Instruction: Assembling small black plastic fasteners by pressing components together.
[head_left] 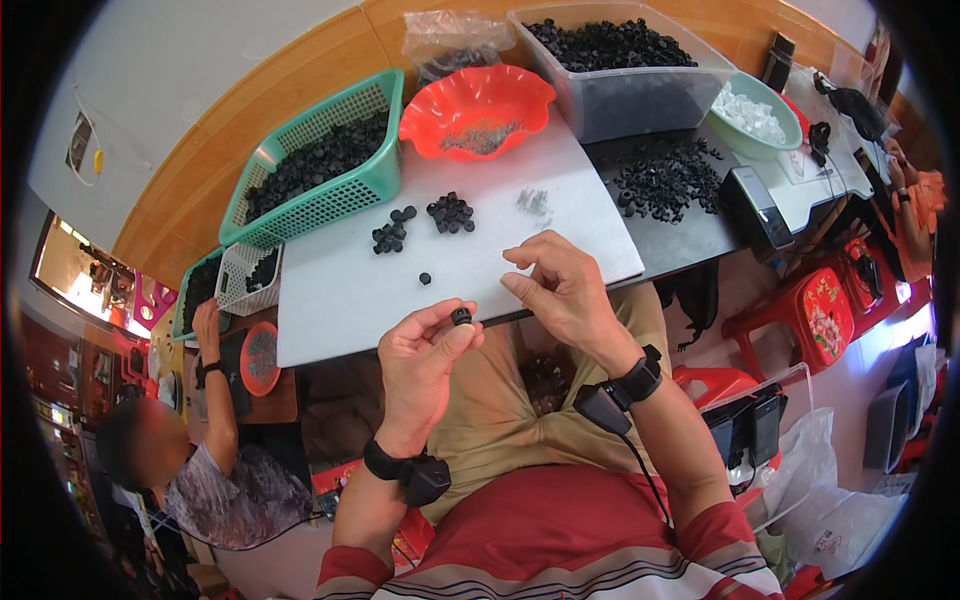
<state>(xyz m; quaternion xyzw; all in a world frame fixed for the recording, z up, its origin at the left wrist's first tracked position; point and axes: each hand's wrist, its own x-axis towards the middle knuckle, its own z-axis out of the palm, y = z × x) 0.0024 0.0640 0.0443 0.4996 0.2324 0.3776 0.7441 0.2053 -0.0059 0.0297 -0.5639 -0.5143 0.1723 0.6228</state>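
Observation:
My left hand (420,360) is closed in a pinch on a small black plastic knob (461,316), just past the near edge of the white work board (330,310). To its right, my right hand (562,292) hovers above the board's near edge. Its thumb and forefinger are curled with a gap between the tips, and I see nothing in them. One loose black knob (425,279) lies beyond my left hand. Farther back are two small clusters of black knobs (452,213) and a little patch of thin metal pins (533,202).
Behind the board stand a green basket (322,212) of black parts, a red scalloped bowl (425,105) with pins, and a clear bin (630,105). Black pieces (668,180) lie at right, near a mint bowl (772,150). A co-worker (235,480) reaches toward a white basket (235,290).

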